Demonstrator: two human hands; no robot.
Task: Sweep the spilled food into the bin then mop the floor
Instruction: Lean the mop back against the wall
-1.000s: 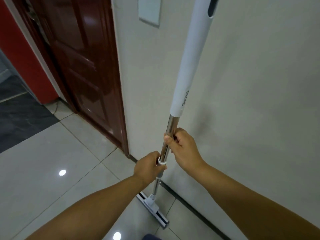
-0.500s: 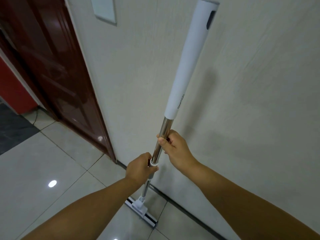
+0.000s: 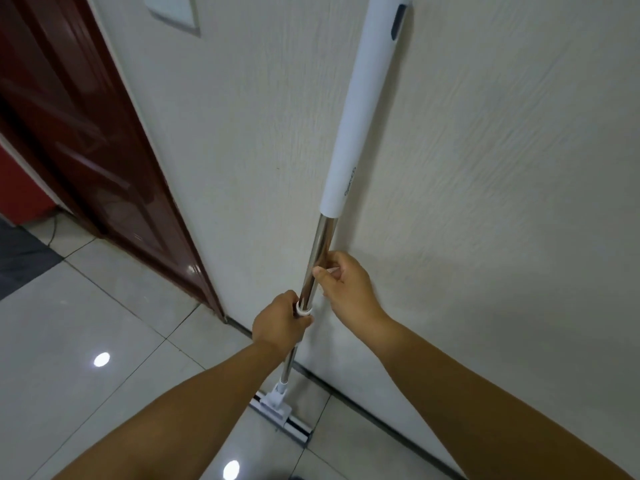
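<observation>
A flat mop (image 3: 360, 126) stands nearly upright against the cream wall, with a long white upper handle and a shiny steel pole below it. Its flat white head (image 3: 280, 415) rests on the floor tiles by the skirting. My left hand (image 3: 278, 323) is wrapped around the pole at a white collar ring. Just above it, my right hand (image 3: 346, 282) pinches the steel pole with thumb and fingers. No spilled food or bin is in view.
A dark red-brown door (image 3: 86, 143) stands to the left of the cream wall (image 3: 502, 202). A white switch plate (image 3: 173, 10) is mounted high on the wall. Glossy pale floor tiles (image 3: 69, 341) spread left, with a dark mat (image 3: 20, 261) at the far left.
The view has shifted slightly, so the door sits further left than a second ago. Both hands keep the same grip on the mop pole, which stays against the wall.
</observation>
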